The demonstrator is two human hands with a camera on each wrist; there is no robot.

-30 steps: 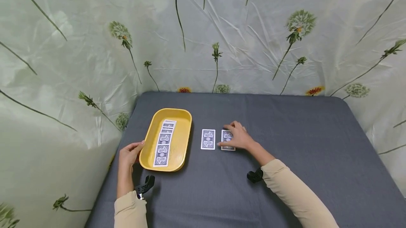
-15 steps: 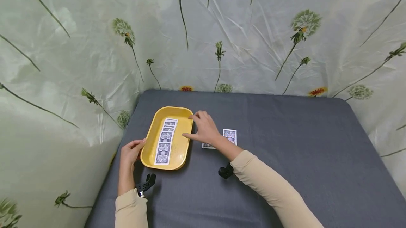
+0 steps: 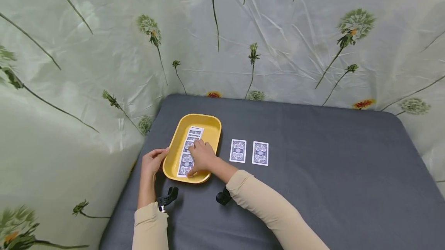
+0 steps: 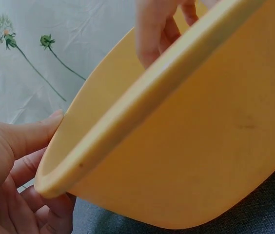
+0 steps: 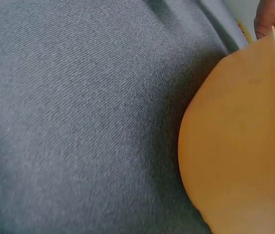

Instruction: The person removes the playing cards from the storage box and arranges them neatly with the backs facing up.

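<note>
So the tray is a yellow one, a bit left of centre in the head view, and the left grip has hold of its left rim. You can see it best in the left wrist view, lower left: thumb lying at the edge, fingers curled in below, so it's a proper pinch.

The cards are in the tray, in an overlapping column that runs from upper right to lower left, blue-patterned backs up. The right grip is right over the lower half of that column, coming in from the right. Its thumb is down by the bottom end of the lowest card and the fingers are further up the column, so it's spread about the length of a card. Can't tell if it's actually got one pinched, the hand covers too much. The left wrist view only shows its fingers dipping behind the rim at top centre, and in the right wrist view the tray just fills the right side.

Two loose cards lie side by side on the grey worktop, just right of the tray, not touching each other.
</note>
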